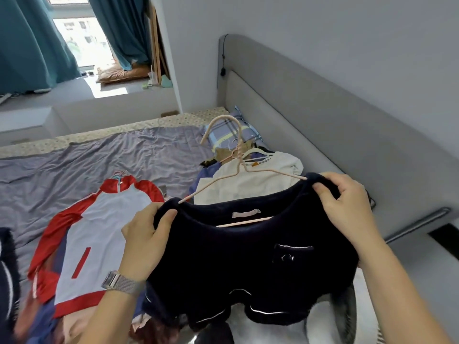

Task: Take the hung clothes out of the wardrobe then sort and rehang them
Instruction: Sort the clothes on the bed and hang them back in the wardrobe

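The dark navy top, fuzzy, with thin white trim and a small chest pocket, hangs on a pink hanger above the bed. The left hand and right hand pinch its shoulders with curled fingers.

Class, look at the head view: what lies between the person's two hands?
In the head view, the dark top's neckline and the pink hanger inside it span between the left hand and right hand.

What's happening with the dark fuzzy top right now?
Both hands, left hand and right hand, gripping navy top shoulders. Pink hanger inside neckline. Nothing blocking.
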### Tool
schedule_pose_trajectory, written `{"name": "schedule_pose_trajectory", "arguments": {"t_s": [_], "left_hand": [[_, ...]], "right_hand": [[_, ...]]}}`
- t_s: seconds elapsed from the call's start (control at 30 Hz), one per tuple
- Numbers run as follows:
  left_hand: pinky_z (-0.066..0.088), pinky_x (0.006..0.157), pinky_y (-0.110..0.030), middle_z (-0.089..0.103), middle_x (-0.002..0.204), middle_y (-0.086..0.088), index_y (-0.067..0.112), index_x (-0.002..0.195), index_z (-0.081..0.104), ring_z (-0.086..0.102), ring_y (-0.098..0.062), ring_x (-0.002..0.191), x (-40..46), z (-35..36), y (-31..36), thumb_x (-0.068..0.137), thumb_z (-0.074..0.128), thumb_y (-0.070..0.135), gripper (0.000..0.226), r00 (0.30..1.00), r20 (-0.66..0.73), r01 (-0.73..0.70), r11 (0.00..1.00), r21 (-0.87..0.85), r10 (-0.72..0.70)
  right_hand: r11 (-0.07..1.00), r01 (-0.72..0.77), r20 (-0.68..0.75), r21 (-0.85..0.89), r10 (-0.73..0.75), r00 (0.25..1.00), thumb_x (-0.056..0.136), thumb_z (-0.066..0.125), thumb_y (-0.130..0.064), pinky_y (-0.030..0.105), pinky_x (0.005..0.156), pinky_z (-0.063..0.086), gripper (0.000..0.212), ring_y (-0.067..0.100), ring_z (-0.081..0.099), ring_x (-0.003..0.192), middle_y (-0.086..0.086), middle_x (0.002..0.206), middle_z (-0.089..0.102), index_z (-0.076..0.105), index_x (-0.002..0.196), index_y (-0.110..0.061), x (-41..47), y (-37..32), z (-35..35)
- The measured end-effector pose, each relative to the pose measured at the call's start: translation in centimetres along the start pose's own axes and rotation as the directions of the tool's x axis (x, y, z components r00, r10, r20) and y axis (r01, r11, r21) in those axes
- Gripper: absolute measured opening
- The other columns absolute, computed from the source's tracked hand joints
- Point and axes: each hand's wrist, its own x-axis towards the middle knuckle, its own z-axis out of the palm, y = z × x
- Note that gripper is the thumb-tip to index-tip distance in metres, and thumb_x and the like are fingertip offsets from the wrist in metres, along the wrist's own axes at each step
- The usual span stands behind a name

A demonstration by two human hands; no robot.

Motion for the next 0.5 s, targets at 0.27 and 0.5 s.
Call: {"name": "schedule_pose_trajectory", "arguments": {"t_s": [0.27, 0.5], "left_hand": [[0.039, 0.067, -0.029, 0.061, 0.070, 0.012, 0.031, 0.076, 0.057, 0.056, -0.006, 0.070, 7.3, 5.4, 1.3, 0.091, 0.055, 0.032, 0.015, 0.990, 0.130, 0.066, 0.990, -0.125, -0.050], [0.039, 0.065, -0.034, 0.054, 0.063, 0.008, 0.022, 0.075, 0.054, 0.049, -0.005, 0.062, 17.5, 8.2, 4.7, 0.092, 0.055, 0.031, 0.020, 0.995, 0.068, -0.069, 0.989, -0.129, 0.079]], "right_hand": [[0.995, 0.041, -0.084, -0.093, -0.048, 0.995, 0.084, 0.049, -0.032, 0.043, 0.102, 0.034, 0.025, 0.008, 0.042, 0.092, -0.009, 0.087, 0.063, 0.068, 0.098, -0.026, 9.0, 2.8, 0.9], [0.991, 0.047, -0.115, -0.127, -0.062, 0.991, 0.088, 0.047, -0.035, 0.037, 0.090, 0.035, 0.028, 0.017, 0.044, 0.095, -0.016, 0.084, 0.054, 0.066, 0.105, -0.024, 17.8, 4.4, 0.8]]}}
